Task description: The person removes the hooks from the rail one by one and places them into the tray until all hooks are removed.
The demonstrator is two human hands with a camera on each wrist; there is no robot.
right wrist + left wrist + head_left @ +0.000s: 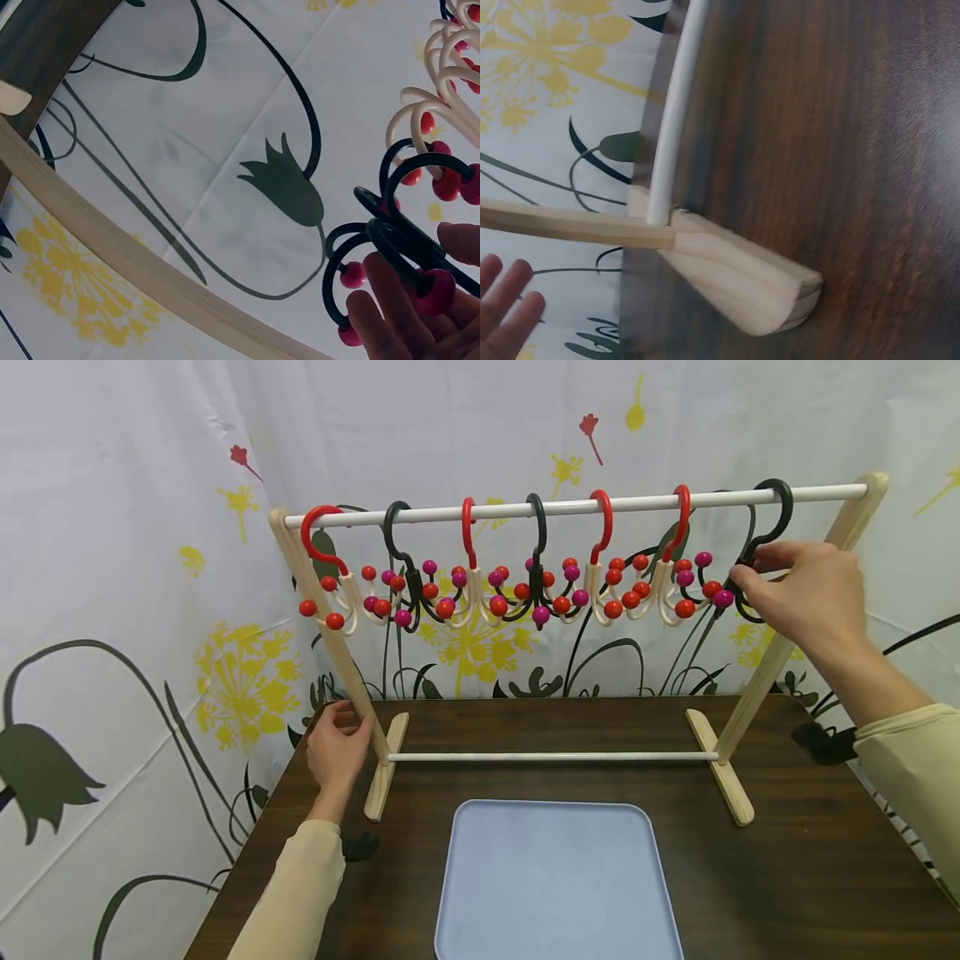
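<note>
Step in hand, as judged: settling or lifting the black hook (765,537) at the right end of the rail (570,507). The right hand (813,589) pinches its stem between thumb and fingers; whether the crook bears on the rail is hard to tell. Next move likely calls for a steady wrist, clear of the neighbouring red-and-cream hook (663,572). The left hand (339,747) sits beside the left post (337,647), fingers relaxed and parted, gripping nothing.

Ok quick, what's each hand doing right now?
Left hand: open, beside the left wooden post.
Right hand: holding the rightmost black hook.
</note>
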